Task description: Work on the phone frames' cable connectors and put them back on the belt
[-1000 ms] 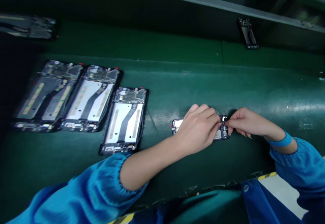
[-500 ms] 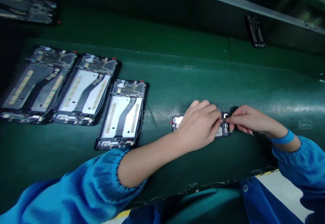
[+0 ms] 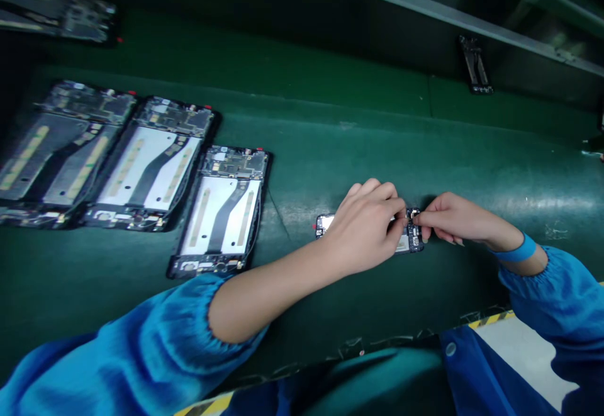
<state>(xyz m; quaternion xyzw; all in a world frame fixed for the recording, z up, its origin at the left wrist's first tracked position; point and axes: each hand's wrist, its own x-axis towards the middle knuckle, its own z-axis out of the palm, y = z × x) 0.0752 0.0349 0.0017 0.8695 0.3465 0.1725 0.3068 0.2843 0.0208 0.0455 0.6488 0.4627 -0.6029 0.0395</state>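
An opened phone (image 3: 402,244) lies sideways on the green bench, its circuit parts showing at both ends. My left hand (image 3: 365,227) covers its middle, fingers curled over the far side and the thumb reaching toward the right end. At that right end, my right hand (image 3: 441,218) has thumb and forefinger pinched together, touching the small parts there. Whatever is between those fingertips is too small to make out. To the left of my hands lies another opened phone (image 3: 224,214), larger in view, with a dark flex cable across its pale plate.
Two more opened phones (image 3: 153,164) (image 3: 61,151) lie side by side farther left. Another opened phone (image 3: 89,19) is at the back left, and one (image 3: 475,67) leans at the back right below a metal rail (image 3: 425,10). Yellow-black tape (image 3: 493,320) marks the near edge.
The view has shifted slightly. Both hands stay at the same phone, with the right fingertips still pinched at its right end. The other phones have not moved on the bench.
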